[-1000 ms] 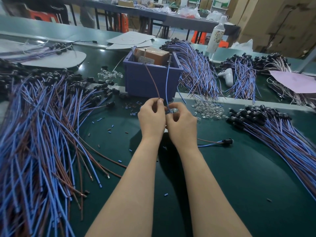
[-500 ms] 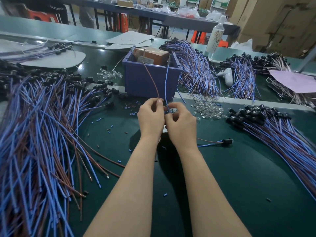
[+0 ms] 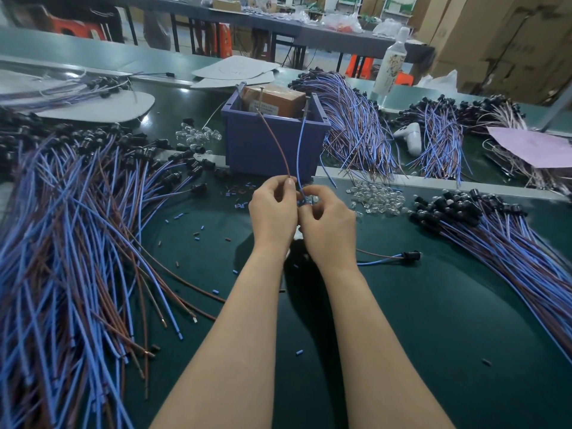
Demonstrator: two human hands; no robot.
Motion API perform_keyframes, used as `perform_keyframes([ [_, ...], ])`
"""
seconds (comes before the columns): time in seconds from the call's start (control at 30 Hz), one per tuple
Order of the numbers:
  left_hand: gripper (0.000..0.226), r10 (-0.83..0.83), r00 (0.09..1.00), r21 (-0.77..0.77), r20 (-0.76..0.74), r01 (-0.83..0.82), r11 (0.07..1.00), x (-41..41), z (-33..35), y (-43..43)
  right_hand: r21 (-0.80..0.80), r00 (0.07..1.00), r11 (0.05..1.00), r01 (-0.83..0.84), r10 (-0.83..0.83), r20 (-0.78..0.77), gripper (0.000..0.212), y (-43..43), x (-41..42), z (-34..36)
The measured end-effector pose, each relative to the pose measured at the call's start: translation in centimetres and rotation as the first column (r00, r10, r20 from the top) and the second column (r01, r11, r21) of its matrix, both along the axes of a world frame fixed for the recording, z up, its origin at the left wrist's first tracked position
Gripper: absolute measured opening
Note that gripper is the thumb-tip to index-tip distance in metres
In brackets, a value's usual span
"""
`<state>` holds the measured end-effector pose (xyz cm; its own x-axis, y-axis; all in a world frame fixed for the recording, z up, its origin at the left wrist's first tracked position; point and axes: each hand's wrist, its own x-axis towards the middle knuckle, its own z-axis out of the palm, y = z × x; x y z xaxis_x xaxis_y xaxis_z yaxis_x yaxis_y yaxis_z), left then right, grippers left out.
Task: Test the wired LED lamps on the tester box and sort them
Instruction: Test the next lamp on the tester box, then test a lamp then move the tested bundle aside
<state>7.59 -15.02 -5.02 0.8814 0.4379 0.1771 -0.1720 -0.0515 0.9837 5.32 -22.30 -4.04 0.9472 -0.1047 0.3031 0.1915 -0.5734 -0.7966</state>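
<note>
Ok, both hands meet at the middle of the tabletop point(image 3: 433, 320), just in front of the purple bin point(image 3: 266, 144).

- Left hand point(image 3: 272, 212): thumb and forefinger pinch the brown wire point(image 3: 275, 140).
- Right hand point(image 3: 328, 224): fingers curled round the blue wire point(image 3: 298, 150), knuckles touching the left hand.
- Both wires rise from the hands to two metal pins standing in the bin. Brown goes to the left pin, blue to the right. Can't tell if the tips actually make contact.
- The lamp end of this pair is hidden between the hands. Can't tell if it's lit.
- Brown box point(image 3: 272, 99) sits inside the bin, behind the pins.
- Big pile of wired lamps point(image 3: 77, 227) fills the left edge, black heads toward the far side.
- Second pile point(image 3: 510, 243) fans along the right edge.
- Single wired lamp point(image 3: 387, 258) lies flat just right of the right wrist, apart from both piles.
- Loose clear bulbs point(image 3: 374, 196) sit right of the hands, with a smaller cluster point(image 3: 198, 137) left of the bin.
- Far side, behind the bin: more wire bundles point(image 3: 356, 125), a white tool point(image 3: 411, 136), a pink sheet point(image 3: 532, 147) at the far right corner, a bottle point(image 3: 390, 66) upright.
- Small cut bits of insulation are scattered on the tabletop around the arms.
</note>
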Motion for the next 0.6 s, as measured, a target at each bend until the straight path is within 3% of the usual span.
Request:
perform_keyframes([
  [0.6,0.016,-0.028,0.999,0.032,-0.021,0.029,0.999,-0.15,0.3,-0.06,-0.004,1.0,1.0,0.004,-0.003,0.027,0.027,-0.11,0.16,-0.08],
])
